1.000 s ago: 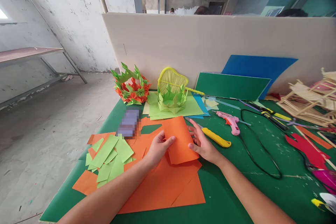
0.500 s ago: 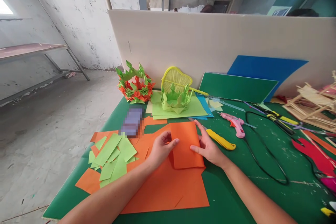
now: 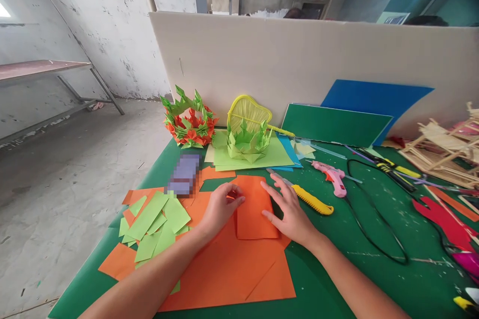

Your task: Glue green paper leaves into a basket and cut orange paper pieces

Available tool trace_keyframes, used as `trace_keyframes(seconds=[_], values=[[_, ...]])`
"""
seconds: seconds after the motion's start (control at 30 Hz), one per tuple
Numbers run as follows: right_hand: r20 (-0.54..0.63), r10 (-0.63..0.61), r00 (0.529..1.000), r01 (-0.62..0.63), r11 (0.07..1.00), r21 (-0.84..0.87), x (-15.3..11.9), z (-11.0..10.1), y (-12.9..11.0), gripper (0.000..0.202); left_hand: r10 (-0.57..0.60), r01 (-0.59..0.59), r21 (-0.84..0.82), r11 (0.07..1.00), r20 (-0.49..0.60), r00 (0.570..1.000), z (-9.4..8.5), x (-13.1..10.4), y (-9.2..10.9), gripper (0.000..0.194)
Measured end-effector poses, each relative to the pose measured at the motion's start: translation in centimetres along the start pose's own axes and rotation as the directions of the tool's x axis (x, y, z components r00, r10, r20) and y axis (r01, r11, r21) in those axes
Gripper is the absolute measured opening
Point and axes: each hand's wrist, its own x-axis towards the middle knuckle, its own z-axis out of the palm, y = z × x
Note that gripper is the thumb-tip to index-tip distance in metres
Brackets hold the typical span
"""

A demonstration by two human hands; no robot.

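A folded orange paper lies over a larger orange sheet. At its left edge is my left hand, fingers loosely curled and the thumb a little apart from them; no firm grip shows. My right hand has its fingers spread, with the index finger and thumb at the paper's right edge. Just beyond the right hand lies a yellow-handled utility knife, partly covered by the fingers. Light green paper pieces are scattered to the left of my left forearm.
Behind stand a green paper crown and a red-and-green paper crown. A pixelated purple object lies left. To the right are a pink glue gun with a black cord, red scissors-like pieces and a wooden stick model.
The folded orange paper now lies flatter and looks narrower. My right fingers have spread and moved onto its edge, while my left thumb has drawn back to its left side.
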Motion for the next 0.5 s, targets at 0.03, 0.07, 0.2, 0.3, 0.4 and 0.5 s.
trace_keyframes(seconds=[0.03, 0.07, 0.2, 0.3, 0.4, 0.5], values=[[0.024, -0.054, 0.998, 0.055, 0.996, -0.072, 0.04, -0.16, -0.15, 0.055, 0.008, -0.01, 0.049, 0.999, 0.022, 1.0, -0.19, 0.03, 0.0, 0.007], [0.063, -0.104, 0.993, 0.111, 0.988, -0.112, 0.1, -0.27, -0.28, 0.049, 0.017, -0.021, 0.089, 0.996, 0.042, 0.999, -0.36, 0.06, 0.02, 0.008], [0.276, -0.21, 0.938, 0.248, 0.963, -0.11, 0.43, -0.23, -0.33, 0.042, 0.05, -0.069, 0.194, 0.979, 0.1, 0.994, -0.8, 0.15, 0.15, 0.012], [0.35, -0.206, 0.914, 0.242, 0.968, -0.062, 0.57, 0.04, -0.14, 0.044, 0.065, -0.091, 0.231, 0.969, 0.117, 0.991, -0.93, 0.23, 0.12, 0.013], [0.367, -0.189, 0.911, 0.218, 0.975, -0.04, 0.55, 0.14, -0.05, 0.045, 0.076, -0.097, 0.241, 0.966, 0.096, 0.992, -0.95, 0.29, -0.11, 0.012], [0.387, -0.167, 0.907, 0.203, 0.978, -0.053, 0.48, 0.07, -0.12, 0.044, 0.054, -0.071, 0.227, 0.971, 0.08, 0.995, -0.93, 0.26, -0.37, 0.012]])
